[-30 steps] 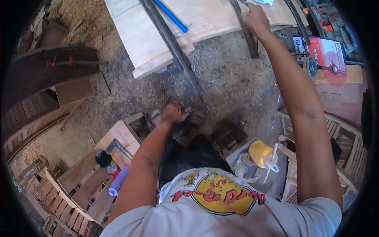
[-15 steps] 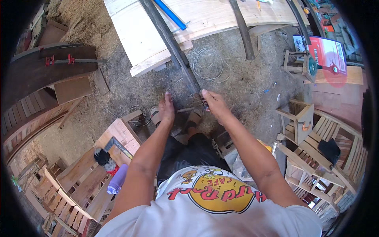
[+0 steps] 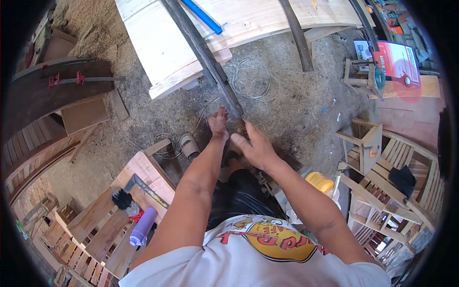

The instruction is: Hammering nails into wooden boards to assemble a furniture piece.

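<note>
A long dark bar clamp (image 3: 203,52) lies across pale wooden boards (image 3: 160,52), its near end sticking out past their edge toward me. My right hand (image 3: 256,149) is at that near end, fingers and thumb around the screw part, which they partly hide. Just left of the bar, my left hand (image 3: 218,123) has its fingers stretched out and holds nothing. A blue tube (image 3: 203,16) rests on the boards beside the clamp. Further right, a second dark bar (image 3: 296,38) crosses the boards.
Coiled wire (image 3: 248,79) lies on the dusty floor under the boards' edge. At left stands dark wooden furniture with a red-jawed clamp (image 3: 80,78). A purple bottle (image 3: 143,227) is beside my left arm; a yellow container (image 3: 319,182) and slatted wooden chairs (image 3: 377,191) are at right.
My left hand has moved right and forward, closer to the bar. The right hand has turned and shifted slightly nearer me at the clamp's end. The view has shifted a little.
</note>
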`<state>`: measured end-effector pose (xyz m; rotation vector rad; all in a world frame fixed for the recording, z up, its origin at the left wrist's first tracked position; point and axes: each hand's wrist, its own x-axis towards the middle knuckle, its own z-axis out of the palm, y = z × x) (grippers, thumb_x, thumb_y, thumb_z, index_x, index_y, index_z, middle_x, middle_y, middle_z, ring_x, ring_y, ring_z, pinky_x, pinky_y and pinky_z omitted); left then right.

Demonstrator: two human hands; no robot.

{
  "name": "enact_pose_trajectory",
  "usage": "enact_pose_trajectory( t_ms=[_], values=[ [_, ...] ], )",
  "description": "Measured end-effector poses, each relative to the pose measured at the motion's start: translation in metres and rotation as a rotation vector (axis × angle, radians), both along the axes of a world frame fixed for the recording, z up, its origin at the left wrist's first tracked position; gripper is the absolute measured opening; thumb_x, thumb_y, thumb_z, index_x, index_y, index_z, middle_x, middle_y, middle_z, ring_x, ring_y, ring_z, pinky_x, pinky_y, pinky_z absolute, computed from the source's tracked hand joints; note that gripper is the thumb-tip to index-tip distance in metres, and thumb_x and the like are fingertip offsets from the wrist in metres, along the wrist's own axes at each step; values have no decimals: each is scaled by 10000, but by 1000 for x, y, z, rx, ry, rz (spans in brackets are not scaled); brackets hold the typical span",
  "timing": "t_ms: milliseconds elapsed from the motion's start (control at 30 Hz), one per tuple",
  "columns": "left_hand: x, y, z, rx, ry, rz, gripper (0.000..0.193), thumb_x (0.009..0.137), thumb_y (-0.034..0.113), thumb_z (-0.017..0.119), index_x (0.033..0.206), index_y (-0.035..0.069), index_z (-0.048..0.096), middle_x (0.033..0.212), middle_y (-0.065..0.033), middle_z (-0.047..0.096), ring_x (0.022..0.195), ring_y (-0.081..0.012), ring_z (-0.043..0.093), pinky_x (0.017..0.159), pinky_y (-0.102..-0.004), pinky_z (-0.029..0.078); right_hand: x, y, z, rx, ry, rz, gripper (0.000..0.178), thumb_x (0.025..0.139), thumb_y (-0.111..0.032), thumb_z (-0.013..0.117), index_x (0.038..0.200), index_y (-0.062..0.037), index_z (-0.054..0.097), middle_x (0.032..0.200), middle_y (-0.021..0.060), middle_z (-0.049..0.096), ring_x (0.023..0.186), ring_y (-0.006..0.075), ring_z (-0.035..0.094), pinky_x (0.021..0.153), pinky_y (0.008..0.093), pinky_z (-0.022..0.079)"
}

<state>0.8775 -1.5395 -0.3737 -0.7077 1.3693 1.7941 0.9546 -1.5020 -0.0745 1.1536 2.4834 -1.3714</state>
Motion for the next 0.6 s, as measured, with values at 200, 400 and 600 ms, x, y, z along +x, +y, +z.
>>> enact_pose_trajectory(
  t_ms=[200, 400, 600],
  values=[
    [-28, -8, -63, 574, -114, -69, 495, 936, 473, 567, 1204, 65, 650, 1047, -79, 691, 875, -240, 661, 686, -373, 542, -17, -14, 3, 56, 64, 130, 724, 988, -541, 587, 1397, 48, 490, 1270, 317, 609, 1231, 469, 562, 1060, 500, 441],
    [6, -17, 14, 372, 9, -331, 214, 989, 313, 662, 922, 110, 667, 814, -61, 676, 638, -196, 638, 542, -354, 511, 7, 8, -4, -236, 197, -74, 533, 1033, -427, 559, 1291, 35, 622, 1223, 269, 644, 1175, 412, 614, 1025, 450, 462],
    [-53, -49, 33, 391, -42, -290, 416, 1020, 507, 599, 979, 99, 671, 848, -40, 674, 770, -185, 674, 690, -371, 567, -17, -18, 23, 289, 169, 173, 423, 1022, -293, 602, 1294, 30, 594, 1173, 253, 680, 1133, 416, 643, 977, 450, 506]
  ],
)
